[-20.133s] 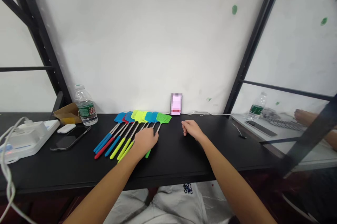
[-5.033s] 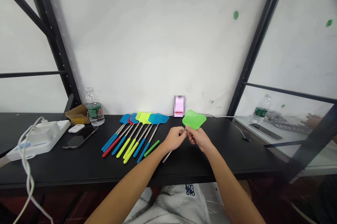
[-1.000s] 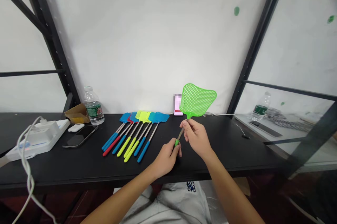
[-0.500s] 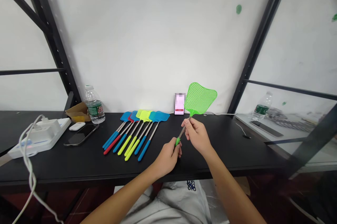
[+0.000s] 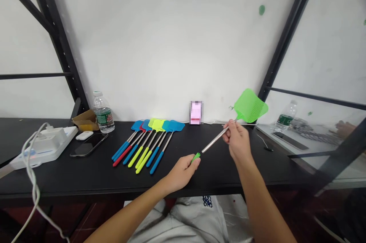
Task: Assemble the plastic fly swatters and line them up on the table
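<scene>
The left hand [image 5: 183, 170] is curled round one green handle [image 5: 196, 157], a soft-looking tube with its round end open. The right hand [image 5: 237, 140] pinches one shiny metal rod [image 5: 215, 140] just below a green head [image 5: 251, 106], a flat mesh shape with rounded corners. The rod's bare end is near the handle's open end, apart from it; both pieces are held over the black surface [image 5: 271, 170].

To their left, a row of swatters [image 5: 174, 125] lies slanted, mesh heads overlapping toward the wall, thin metal rods between. Five have blue handles [image 5: 157, 163] and one a red handle [image 5: 122, 155]; the yellow handles [image 5: 135, 157] overlap, so whether they number two or three is hard to tell.

Farther left stand one clear plastic bottle [image 5: 103, 115], partly filled with clear liquid, and one open cardboard box [image 5: 85, 119], its inside hidden. Before them lie one dark phone [image 5: 89, 146] and one smooth white case [image 5: 84, 135]. One lit phone [image 5: 196, 113] stands upright by the wall, its screen blurred.
</scene>
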Tool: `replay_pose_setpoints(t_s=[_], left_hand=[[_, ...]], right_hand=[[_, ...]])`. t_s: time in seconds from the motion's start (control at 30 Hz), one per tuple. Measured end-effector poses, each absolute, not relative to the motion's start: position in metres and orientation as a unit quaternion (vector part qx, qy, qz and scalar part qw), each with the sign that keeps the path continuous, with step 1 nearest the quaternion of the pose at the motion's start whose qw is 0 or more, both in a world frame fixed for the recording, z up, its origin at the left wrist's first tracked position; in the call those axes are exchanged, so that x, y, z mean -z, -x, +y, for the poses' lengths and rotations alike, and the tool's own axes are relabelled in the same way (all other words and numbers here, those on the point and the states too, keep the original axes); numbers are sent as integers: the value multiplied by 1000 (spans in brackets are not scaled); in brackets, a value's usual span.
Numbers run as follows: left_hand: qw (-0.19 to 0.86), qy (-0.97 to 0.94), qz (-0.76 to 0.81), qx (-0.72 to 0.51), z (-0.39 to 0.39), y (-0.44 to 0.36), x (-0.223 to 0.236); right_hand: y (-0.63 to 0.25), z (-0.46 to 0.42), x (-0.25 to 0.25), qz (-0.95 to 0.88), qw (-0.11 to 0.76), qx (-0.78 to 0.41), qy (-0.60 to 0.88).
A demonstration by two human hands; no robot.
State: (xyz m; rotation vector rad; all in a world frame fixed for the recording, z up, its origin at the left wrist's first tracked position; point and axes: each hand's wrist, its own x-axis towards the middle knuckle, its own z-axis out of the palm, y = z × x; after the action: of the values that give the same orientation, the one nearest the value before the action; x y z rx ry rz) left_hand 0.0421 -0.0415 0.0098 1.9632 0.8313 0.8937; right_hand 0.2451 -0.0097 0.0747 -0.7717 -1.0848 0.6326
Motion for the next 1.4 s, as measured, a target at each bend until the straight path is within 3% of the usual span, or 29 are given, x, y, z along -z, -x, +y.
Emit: replay_pose_setpoints(t_s=[0.67, 0.97, 1.17, 1.4], left_hand=[[459, -742, 346, -346, -41, -44, -3], [521, -699, 333, -361, -43, -47, -2], [485, -696, 331, -413, -40, -45, -1], [447, -715, 351, -407, -39, -45, 0]], right_hand=[[-238, -5, -68, -537, 672, -327, 391], [-221, -2, -59, -583, 576, -389, 421], [-214, -3, -48, -691, 363, -485, 394], [-205, -1, -43, -712, 363, -469, 375]])
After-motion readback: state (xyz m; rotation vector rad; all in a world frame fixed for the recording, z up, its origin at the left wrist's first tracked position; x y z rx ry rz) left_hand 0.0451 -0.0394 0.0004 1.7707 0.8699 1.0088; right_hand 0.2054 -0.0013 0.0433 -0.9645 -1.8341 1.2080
